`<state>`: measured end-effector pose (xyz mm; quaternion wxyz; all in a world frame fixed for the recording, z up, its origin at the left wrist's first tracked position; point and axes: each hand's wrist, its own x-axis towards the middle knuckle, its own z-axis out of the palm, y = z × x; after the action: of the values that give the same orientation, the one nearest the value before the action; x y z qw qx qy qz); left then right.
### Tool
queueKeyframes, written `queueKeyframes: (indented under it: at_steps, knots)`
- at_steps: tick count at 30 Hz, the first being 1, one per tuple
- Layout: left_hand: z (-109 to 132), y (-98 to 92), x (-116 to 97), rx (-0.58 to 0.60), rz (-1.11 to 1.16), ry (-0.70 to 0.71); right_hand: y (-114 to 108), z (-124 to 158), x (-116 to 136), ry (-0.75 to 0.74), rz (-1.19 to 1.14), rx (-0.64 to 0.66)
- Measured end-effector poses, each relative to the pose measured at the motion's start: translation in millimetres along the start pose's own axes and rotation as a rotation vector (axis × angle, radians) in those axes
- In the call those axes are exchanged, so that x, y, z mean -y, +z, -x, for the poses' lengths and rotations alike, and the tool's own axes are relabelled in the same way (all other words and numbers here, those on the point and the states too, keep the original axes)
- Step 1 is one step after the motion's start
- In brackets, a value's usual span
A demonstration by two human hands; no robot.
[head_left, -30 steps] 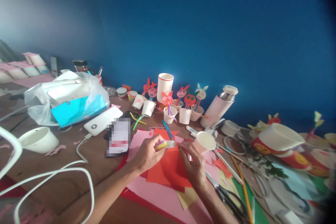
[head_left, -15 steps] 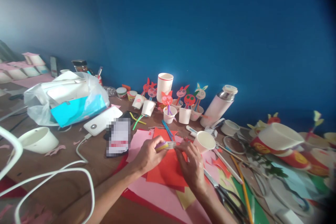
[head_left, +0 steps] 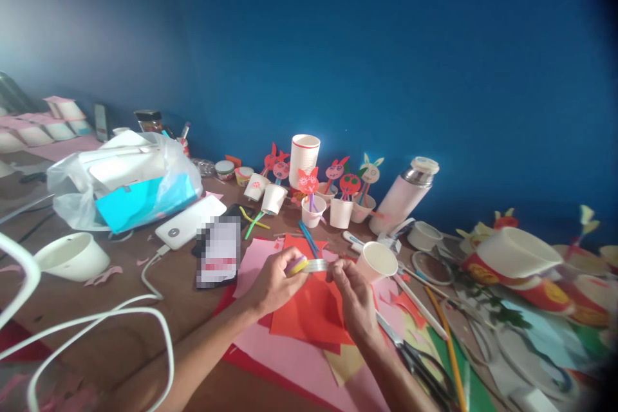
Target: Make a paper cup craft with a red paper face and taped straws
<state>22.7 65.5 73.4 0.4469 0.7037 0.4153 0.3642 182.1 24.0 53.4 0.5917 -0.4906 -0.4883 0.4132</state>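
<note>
A small, rounded purple-and-yellow object (head_left: 296,266) is held tilted just above the counter (head_left: 193,309), well in from its far edge, with a shiny pale strip (head_left: 317,265) stretching sideways, nearly level.

Two bare hands, each with a bare forearm, are shown. The left hand (head_left: 277,277) is joined by an uncovered wrist (head_left: 254,306) to the left forearm (head_left: 207,342), which is slender, visibly tapered toward the wrist, and cut off by the lower edge of the view; its outline is softened near that edge. The right hand (head_left: 356,293) is carried on the right forearm (head_left: 390,373), likewise bare and tapered, of which a shorter length is exposed. Slim fingers (head_left: 342,275) are fitted to both hands — fine detail, such as fingernails, is rendered too small to be resolved.
</note>
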Motion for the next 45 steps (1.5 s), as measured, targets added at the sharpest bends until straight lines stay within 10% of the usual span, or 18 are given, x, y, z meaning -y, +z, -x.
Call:
queueKeyframes:
  at_steps: [22,45]
  knots:
    - [-7.8,-10.2,9.5,0.196,0.569,-0.255,-3.5,-5.1,-6.6,0.136,-0.494,0.062]
    - [-4.5,-16.5,5.6,0.541,0.758,-0.434,-14.7,-2.1,30.6,-0.024,-0.104,0.353]
